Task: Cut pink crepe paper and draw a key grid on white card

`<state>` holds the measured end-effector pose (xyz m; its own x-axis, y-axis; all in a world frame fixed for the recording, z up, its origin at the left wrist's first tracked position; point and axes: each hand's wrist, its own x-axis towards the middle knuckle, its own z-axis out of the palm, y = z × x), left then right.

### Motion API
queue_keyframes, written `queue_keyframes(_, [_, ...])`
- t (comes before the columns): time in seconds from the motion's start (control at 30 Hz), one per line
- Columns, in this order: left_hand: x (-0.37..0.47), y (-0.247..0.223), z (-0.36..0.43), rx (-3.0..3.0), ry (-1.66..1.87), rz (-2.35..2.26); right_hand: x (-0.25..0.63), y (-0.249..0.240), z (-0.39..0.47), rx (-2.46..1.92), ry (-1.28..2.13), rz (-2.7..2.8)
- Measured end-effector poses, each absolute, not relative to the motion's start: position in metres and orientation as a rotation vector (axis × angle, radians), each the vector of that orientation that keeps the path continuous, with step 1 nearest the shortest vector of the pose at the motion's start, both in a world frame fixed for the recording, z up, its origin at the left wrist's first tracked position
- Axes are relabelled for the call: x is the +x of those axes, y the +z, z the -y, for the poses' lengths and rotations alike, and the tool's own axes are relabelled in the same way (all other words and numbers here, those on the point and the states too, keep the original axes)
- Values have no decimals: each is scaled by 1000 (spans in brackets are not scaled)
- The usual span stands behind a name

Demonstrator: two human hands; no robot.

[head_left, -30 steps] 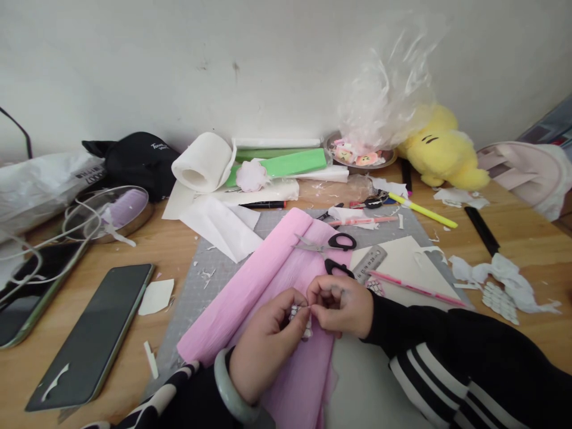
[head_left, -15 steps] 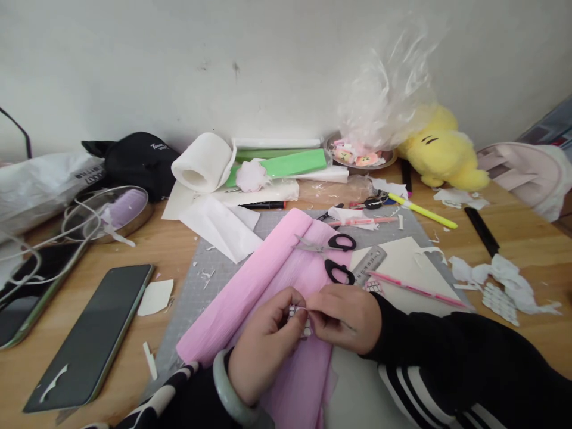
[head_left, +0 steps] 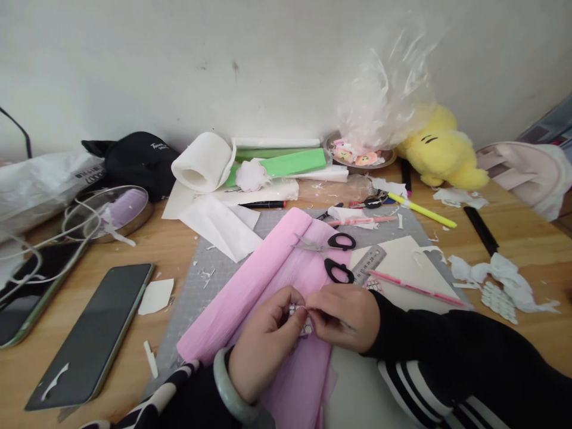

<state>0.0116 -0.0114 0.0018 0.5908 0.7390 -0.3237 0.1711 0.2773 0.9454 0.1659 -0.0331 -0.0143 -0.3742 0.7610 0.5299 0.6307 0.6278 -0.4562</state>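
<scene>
My left hand (head_left: 268,345) is closed, its thumb and fingers pinching a small sheet of white dots (head_left: 307,328) with dark outlines. Against it, my right hand (head_left: 346,316) is closed too, fingertips pressed together at the sheet's upper edge; what they grip is too small to make out. Beneath both hands lies pink crepe paper (head_left: 250,280), partly rolled. Black-handled scissors (head_left: 339,272) rest open on the crepe paper, just beyond my right hand. A steel ruler (head_left: 369,262) and a slim pink pen (head_left: 415,288) lie to the right on pale card (head_left: 402,253).
A grey cutting mat (head_left: 210,265) spans the wooden table. Left are a phone (head_left: 92,333) and a metal bowl (head_left: 134,223). Behind stand a tissue roll (head_left: 203,161), green paper (head_left: 295,163) and a yellow plush toy (head_left: 447,149). Torn white scraps (head_left: 513,283) lie right.
Both hands keep almost the same place and pinch. The small sheet between them is tilted slightly differently, showing its dark outlines more clearly. Everything else lies as before.
</scene>
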Motion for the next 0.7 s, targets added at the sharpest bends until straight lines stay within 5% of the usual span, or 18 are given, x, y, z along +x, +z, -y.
queue_keyframes(0.1, [12,2,12,1307,480,-893,166,-14,34,-1108,375,2077])
queue_keyframes(0.37, [11,4,12,1267,477,-872,165,-2,26,-1377,1636,1258])
queue_keyframes(0.7, [13,6,11,1255,448,-881,164,-5,27,-1351,1724,1141])
